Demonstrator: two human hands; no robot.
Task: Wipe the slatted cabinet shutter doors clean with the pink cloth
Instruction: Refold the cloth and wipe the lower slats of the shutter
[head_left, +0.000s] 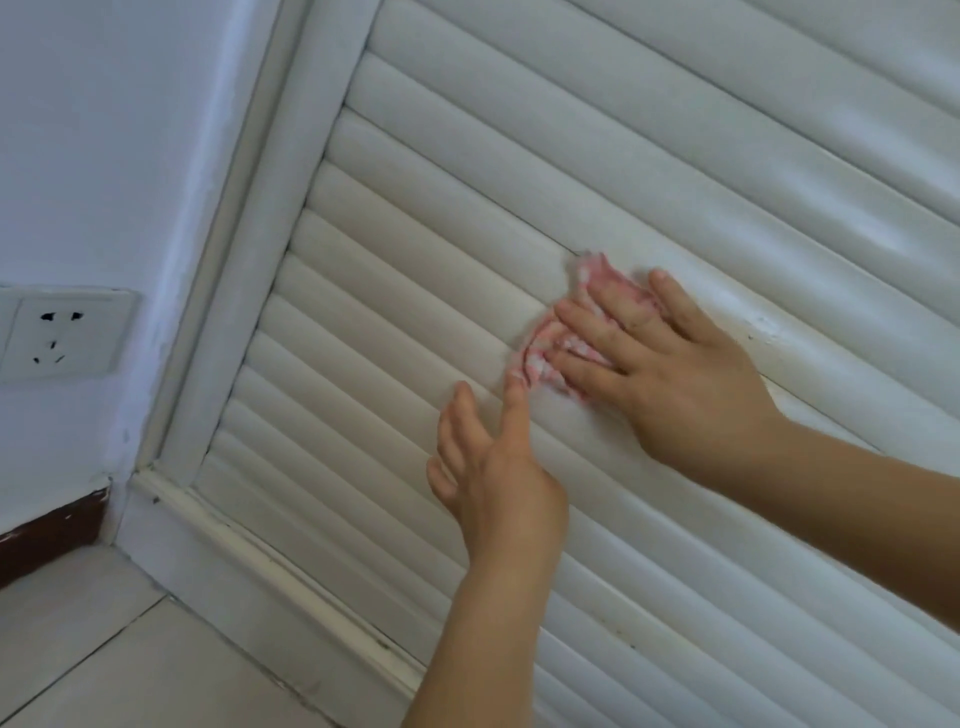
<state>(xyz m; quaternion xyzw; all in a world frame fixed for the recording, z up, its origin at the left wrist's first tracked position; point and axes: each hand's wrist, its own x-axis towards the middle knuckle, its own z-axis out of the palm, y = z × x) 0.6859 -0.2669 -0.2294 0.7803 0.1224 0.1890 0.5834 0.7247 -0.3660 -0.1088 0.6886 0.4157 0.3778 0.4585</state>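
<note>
The pink cloth (582, 332) is seen a little right of the middle of the frame, bunched up and pressed flat against the white shutter door (467, 208). It is held there by the right hand (670, 364), whose fingers are straight and spread out on top of it. The cloth pokes out past the fingertips, toward the upper left.

The left hand (488, 467) is lower down, near the middle of the frame. Its fingers are straight and spread too, and nothing is held in it. One fingertip reaches up to the bottom edge of the cloth; whether it is touched cannot be told.

The slats (363, 322) are laid long, running from the left of the frame down to the lower right. So the next wipe is probably best pushed along a slat, not across. The right hand is already on the cloth, so it is likely the one to be used.

The door frame (244, 260) and a wall socket (57, 332) are seen at the left.
</note>
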